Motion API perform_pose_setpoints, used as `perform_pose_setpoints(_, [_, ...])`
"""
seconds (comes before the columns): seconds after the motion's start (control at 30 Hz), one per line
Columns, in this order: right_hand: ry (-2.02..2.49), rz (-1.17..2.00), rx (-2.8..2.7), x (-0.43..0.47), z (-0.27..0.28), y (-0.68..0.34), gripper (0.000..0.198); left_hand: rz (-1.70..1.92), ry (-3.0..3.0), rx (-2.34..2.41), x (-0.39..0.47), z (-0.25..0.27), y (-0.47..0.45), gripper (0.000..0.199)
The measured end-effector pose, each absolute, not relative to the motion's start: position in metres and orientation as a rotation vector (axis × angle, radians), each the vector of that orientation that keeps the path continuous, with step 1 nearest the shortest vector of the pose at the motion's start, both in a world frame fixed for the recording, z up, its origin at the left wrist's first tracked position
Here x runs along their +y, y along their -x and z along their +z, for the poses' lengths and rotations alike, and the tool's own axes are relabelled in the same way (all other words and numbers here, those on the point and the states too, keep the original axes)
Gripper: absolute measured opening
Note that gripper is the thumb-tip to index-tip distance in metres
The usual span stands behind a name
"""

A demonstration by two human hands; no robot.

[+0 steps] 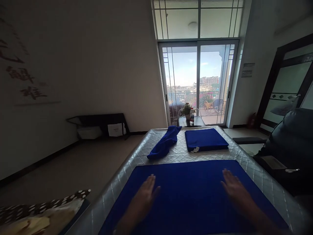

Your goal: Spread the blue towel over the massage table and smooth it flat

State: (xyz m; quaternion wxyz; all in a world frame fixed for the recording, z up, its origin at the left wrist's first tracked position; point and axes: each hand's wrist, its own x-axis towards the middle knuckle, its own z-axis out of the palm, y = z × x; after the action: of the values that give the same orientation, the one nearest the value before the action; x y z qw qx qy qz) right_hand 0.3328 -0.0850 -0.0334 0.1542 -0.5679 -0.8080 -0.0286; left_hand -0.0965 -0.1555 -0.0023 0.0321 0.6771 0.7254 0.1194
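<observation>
One quilted mattress (182,155), sliding glass door (198,78) beyond, left hand (144,192), right hand (234,188), both outstretched over blue cloth (189,195), potted plant (186,110), bottle (192,117).

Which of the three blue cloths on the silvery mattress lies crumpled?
The crumpled cloth, at the far left: it is bunched into a long heap, while the folded cloth to its right and the large cloth nearest the camera lie flat.

The left hand (144,192) is over the left half of the blue cloth (187,195), the right hand (232,185) over its right half. Each grip is flat, with fingers (151,180) straight toward the cloth's far edge and thumb (156,190) inward. Both forearms (129,215) come from its near side.
</observation>
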Motion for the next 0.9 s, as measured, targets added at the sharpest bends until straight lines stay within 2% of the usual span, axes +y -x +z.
perform_pose_setpoints(0.13, [1.566, 0.191, -2.446, -0.079, -0.011, -0.217, 0.063, 0.449, -2.368, 1.835, -0.105, -0.001, 0.002, 0.067])
perform_pose_setpoints(0.3, [1.457, 0.183, -2.629, -0.067, -0.036, -0.177, 0.063, 0.501, -2.456, 1.741, -0.085, -0.022, -0.043, 0.067])
perform_pose_setpoints(0.5, [1.450, 0.080, -2.623, -0.063, -0.052, -0.186, 0.063, 0.485, -2.442, 1.780, -0.087, -0.029, -0.038, 0.069])
perform_pose_setpoints(0.73, [1.573, 0.225, -2.550, -0.067, -0.032, -0.186, 0.064, 0.447, -2.398, 1.834, -0.084, -0.031, -0.032, 0.072])
perform_pose_setpoints(0.9, [1.786, 0.245, -2.394, -0.062, -0.018, -0.257, 0.070, 0.332, -2.247, 2.028, -0.094, -0.029, 0.045, 0.075])
